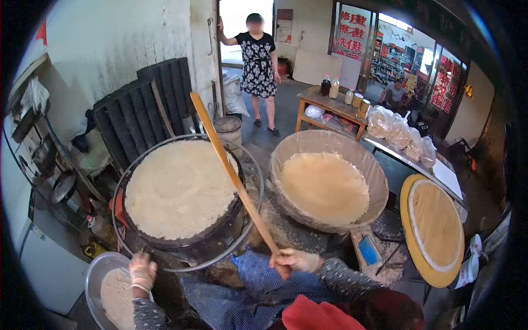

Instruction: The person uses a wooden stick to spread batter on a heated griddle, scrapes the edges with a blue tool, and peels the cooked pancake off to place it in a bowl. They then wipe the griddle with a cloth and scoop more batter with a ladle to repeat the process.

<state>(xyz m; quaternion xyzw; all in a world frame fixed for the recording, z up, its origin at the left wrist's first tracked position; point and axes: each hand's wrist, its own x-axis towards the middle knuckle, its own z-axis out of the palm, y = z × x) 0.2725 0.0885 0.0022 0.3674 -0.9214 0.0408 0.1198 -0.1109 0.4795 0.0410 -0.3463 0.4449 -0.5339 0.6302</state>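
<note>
- Lowest in my frame, the left hand [142, 271] in a pale glove sits at the rim of a metal bowl [94, 275] of white grain, lower left; fingers look curled, though I cannot tell what they grip.
- Lower centre, the right hand [293, 260] is closed tight round the near end of a long wooden stick [233, 173] — clearly the nearer hand to it.
- The stick's long axis runs up and left from that fist, slanting over the big round pan of rice [179, 190], left of centre.
- Right of centre sits a lined basket of pale batter [325, 187].
- Far back, a person [257, 60] stands in the doorway.
</note>
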